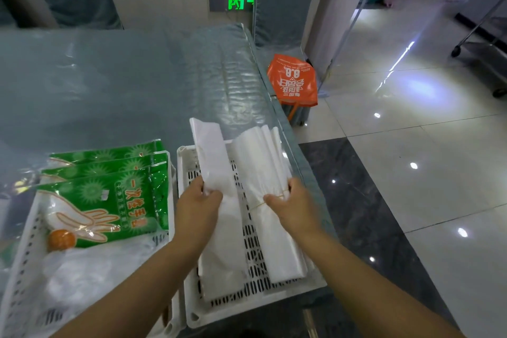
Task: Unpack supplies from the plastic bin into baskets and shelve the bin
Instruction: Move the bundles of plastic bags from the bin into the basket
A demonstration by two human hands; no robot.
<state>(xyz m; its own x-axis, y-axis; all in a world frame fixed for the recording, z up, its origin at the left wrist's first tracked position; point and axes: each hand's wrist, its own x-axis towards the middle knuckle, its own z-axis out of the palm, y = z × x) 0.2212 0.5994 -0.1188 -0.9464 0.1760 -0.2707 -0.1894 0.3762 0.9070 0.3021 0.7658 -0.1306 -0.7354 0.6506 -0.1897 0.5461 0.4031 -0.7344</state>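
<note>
Two white slotted baskets stand side by side at the table's near edge. In the right basket [255,307] lie two long bundles of white plastic bags. My left hand [196,210] grips the left bundle [216,217] near its middle. My right hand [290,206] grips the right bundle [267,162] where a rubber band ties it. The far ends of both bundles stick out over the basket's rim. The left basket [19,277] holds several green packs of disposable gloves [109,195] and loose clear plastic. No plastic bin shows in this view.
The table [123,85] is covered with clear plastic over blue-grey cloth, and its right edge runs close beside the right basket. An orange bag [295,81] sits on a covered chair at the far right corner. A tiled floor and a wheeled trolley [485,46] lie to the right.
</note>
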